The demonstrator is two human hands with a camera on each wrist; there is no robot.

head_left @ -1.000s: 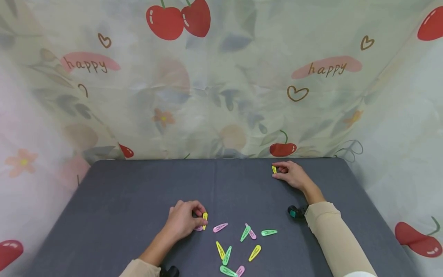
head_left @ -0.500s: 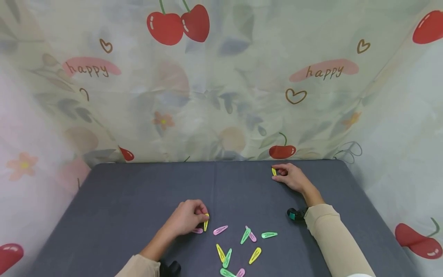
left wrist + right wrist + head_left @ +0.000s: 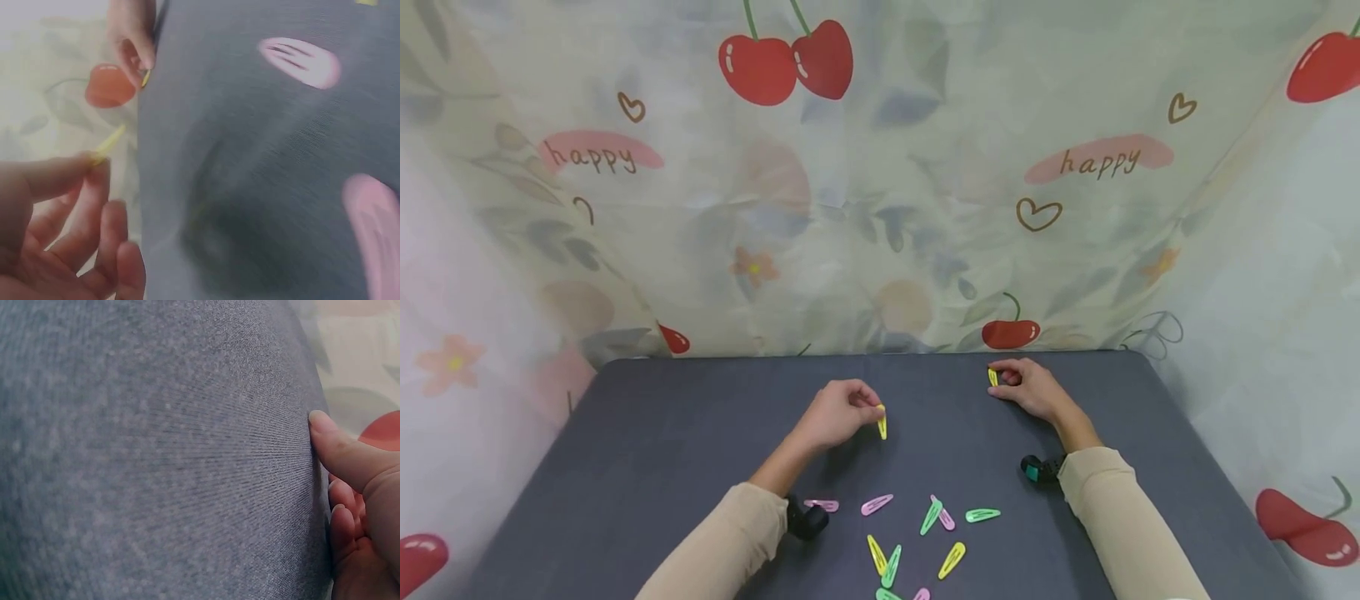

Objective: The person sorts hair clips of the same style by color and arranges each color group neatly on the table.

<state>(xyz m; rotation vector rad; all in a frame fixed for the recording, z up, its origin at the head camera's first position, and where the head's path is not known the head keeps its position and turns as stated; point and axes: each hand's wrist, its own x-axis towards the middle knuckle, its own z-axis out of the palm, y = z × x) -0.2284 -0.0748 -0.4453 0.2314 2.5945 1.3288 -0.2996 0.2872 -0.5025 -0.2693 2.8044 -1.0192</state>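
Note:
My left hand [image 3: 842, 414] pinches a yellow snap hair clip [image 3: 882, 423] between thumb and forefinger, its narrow end sticking out past the fingertips. In the left wrist view that yellow clip [image 3: 111, 144] shows above the curled lower fingers. Near the table's far edge, my right hand [image 3: 1030, 390] holds another yellow hair clip [image 3: 992, 377] between thumb and forefinger. The left wrist view also catches the right hand [image 3: 132, 44] with its clip [image 3: 146, 77]. In the right wrist view the right thumb [image 3: 344, 450] is seen at the table's edge, and the clip is hidden.
Nearer the front of the grey table [image 3: 700, 467] lie several loose hair clips: pink [image 3: 877, 505], green [image 3: 982, 515] and yellow [image 3: 951, 560]. A pink clip [image 3: 823, 505] lies beside the left wrist camera [image 3: 807, 521]. A patterned curtain [image 3: 850, 208] hangs behind the table.
My left hand has lifted the yellow hair clip from beside the pink clip and moved it forward and to the right. My right hand stays in place with its clip.

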